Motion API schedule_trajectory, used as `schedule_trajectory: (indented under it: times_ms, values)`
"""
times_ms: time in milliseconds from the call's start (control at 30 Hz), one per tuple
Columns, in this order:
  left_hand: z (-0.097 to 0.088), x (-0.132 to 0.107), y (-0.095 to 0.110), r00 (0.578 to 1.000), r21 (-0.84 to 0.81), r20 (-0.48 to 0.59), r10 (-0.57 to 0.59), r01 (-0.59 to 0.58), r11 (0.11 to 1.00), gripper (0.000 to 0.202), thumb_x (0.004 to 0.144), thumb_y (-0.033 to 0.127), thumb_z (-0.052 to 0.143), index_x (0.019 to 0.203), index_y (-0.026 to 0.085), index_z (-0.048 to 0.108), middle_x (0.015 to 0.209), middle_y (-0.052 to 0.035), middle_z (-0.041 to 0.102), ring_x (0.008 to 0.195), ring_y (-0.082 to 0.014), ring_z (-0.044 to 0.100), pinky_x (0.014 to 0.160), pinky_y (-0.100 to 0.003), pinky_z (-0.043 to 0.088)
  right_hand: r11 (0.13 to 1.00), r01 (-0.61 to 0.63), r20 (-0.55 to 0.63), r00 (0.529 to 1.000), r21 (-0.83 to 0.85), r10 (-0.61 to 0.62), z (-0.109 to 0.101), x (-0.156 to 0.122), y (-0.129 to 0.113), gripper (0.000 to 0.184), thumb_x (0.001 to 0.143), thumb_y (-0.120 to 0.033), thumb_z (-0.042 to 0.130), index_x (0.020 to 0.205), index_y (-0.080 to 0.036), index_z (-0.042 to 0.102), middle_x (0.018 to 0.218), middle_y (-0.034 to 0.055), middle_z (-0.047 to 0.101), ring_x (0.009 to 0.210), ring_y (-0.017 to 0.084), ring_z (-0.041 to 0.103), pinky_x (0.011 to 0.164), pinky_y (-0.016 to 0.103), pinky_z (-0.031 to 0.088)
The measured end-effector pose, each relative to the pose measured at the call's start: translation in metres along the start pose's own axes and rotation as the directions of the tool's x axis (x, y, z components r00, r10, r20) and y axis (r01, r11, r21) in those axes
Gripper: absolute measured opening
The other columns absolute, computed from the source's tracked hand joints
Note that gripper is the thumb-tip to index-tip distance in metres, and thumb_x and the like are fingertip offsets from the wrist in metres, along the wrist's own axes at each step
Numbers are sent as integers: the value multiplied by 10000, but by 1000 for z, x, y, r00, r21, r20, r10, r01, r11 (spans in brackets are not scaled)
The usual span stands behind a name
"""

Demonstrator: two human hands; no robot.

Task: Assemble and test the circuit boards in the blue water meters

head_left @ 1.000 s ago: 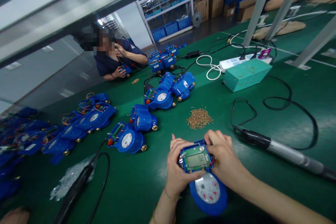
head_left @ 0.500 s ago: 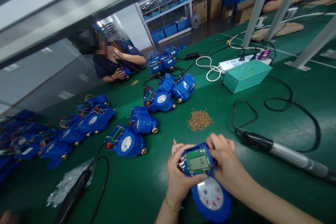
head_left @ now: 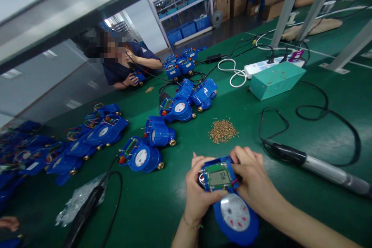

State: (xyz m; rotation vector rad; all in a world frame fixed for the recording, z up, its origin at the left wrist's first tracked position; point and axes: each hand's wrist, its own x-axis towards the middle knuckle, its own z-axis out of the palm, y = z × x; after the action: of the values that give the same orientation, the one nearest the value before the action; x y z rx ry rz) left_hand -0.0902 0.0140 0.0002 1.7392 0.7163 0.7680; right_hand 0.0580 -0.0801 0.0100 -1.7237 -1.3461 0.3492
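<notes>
A blue water meter (head_left: 252, 223) with a round white dial is held low in front of me. Its open upper housing shows a green circuit board with a lit LCD display (head_left: 219, 178). My left hand (head_left: 195, 192) wraps the housing's left side, thumb along the lower edge of the board. On the opposite side, the curled fingers of my right hand (head_left: 252, 172) grip the right edge by the red wire; its fingertips are partly hidden. Just beyond the meter lies a pile of small brass-coloured screws (head_left: 223, 131).
Several blue meters (head_left: 142, 157) stand to the left. An electric screwdriver (head_left: 322, 168) with its cord lies right, another black corded tool (head_left: 84, 213) left beside a plastic bag (head_left: 77, 203). A green box (head_left: 276, 81) sits behind. A co-worker (head_left: 130, 62) holds a meter across the table.
The digits on the display look different. My hands keep their grip on the meter. The view has shifted slightly, and another person's hand reaches further in at the lower left edge.
</notes>
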Motion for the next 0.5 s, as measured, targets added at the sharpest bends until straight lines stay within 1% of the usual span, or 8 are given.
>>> schedule_trajectory:
  times_ms: [133, 233, 333, 433, 500]
  values:
    - [0, -2, 0, 999, 29, 13, 52, -52, 998, 703, 545, 712, 816, 1056, 241, 706, 966, -52, 702, 975, -290, 606, 1183, -651, 125, 1000, -17, -6, 1000, 2, 17, 1, 1, 2, 236, 646, 37, 528, 598, -177, 615, 804, 43, 486, 839, 213, 416, 744, 349, 223]
    - [3, -6, 0, 996, 108, -16, 93, -91, 990, 640, 583, 618, 846, 1082, 251, 680, 990, -47, 702, 991, -283, 603, 1173, -632, 191, 1000, -16, -12, 1000, -6, 16, 2, 0, 4, 243, 626, 42, 519, 613, -177, 623, 813, 45, 496, 844, 213, 420, 747, 351, 224]
    - [5, -8, -1, 993, 141, -64, 98, -89, 986, 605, 599, 557, 861, 1085, 251, 674, 1012, -51, 702, 1040, -291, 597, 1155, -599, 265, 1000, -20, -10, 1000, -13, 20, 2, 0, 4, 233, 613, 43, 508, 609, -167, 609, 816, 48, 501, 849, 214, 420, 758, 356, 230]
    - [6, -6, -2, 995, 84, -78, 66, -59, 995, 634, 590, 618, 842, 1074, 238, 690, 1015, -63, 699, 1043, -304, 605, 1140, -605, 291, 1000, -19, -16, 1000, -10, 19, 2, 0, 3, 221, 584, 38, 506, 596, -163, 595, 802, 48, 499, 842, 212, 416, 752, 353, 228]
    - [4, -3, -2, 998, 52, -58, 38, -35, 998, 678, 578, 677, 820, 1072, 228, 700, 1011, -72, 704, 1037, -313, 609, 1157, -632, 240, 1000, -18, -23, 1000, 0, 18, 1, 0, 2, 216, 582, 34, 506, 593, -164, 593, 787, 47, 494, 830, 209, 413, 743, 348, 225]
